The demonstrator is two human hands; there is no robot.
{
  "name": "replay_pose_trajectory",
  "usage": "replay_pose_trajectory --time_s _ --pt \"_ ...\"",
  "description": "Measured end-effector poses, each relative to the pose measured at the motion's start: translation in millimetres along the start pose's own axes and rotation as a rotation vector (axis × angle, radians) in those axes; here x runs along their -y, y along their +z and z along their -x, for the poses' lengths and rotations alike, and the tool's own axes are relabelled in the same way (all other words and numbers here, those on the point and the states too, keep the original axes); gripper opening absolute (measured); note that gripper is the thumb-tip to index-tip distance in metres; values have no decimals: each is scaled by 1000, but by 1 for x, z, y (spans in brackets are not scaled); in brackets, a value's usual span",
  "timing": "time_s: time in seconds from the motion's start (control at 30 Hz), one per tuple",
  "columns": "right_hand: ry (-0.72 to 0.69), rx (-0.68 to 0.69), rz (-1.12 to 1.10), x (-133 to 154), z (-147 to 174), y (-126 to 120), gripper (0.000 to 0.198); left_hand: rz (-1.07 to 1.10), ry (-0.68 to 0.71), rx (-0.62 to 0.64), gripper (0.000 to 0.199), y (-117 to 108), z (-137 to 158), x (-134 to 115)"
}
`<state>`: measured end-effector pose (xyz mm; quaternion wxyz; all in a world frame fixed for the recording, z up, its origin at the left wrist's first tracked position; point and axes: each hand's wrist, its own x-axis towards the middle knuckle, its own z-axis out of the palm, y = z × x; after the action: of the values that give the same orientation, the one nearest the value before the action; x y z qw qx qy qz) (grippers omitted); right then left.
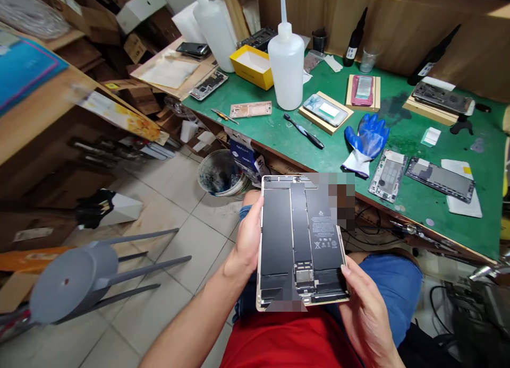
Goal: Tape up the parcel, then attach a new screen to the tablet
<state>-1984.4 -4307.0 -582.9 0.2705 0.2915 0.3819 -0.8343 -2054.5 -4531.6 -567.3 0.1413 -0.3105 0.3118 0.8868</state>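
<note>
An opened tablet (276, 224), its black batteries and circuit board exposed inside a thin metal shell, is held above my lap. My left hand (249, 238) grips its left edge, thumb along the rim. At the lower right corner, my right hand (362, 288) holds the opposite edge with the thumb on top. The undersides of both hands' grip are hidden behind the tablet. Blurred patches cover its upper right corner and part of its lower edge. The green-topped workbench (287, 142) stands just beyond the tablet.
On the bench are a white squeeze bottle (286, 70), a yellow box (251, 68), a toothbrush (305, 131), a blue-white glove (365, 142) and several phone parts, including a phone frame (388, 176). A bucket (221, 174) stands below. A grey stool (74, 280) lies tipped at left.
</note>
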Motion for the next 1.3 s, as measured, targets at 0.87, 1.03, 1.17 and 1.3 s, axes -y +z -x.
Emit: replay_pose_trajectory --time_s 0.87,1.03,1.17,1.3 --pt "2 -166 54 -7 -9 -14 46 56 98 86 50 -3 -5 1" --pt "38 -171 46 -7 -11 -16 52 47 105 117 55 3 -4 -1" --pt "97 -176 22 -6 -9 -10 64 51 116 115 59 6 -2 -2" --pt "53 -166 40 -6 -4 -7 73 53 108 82 60 8 1 -4"
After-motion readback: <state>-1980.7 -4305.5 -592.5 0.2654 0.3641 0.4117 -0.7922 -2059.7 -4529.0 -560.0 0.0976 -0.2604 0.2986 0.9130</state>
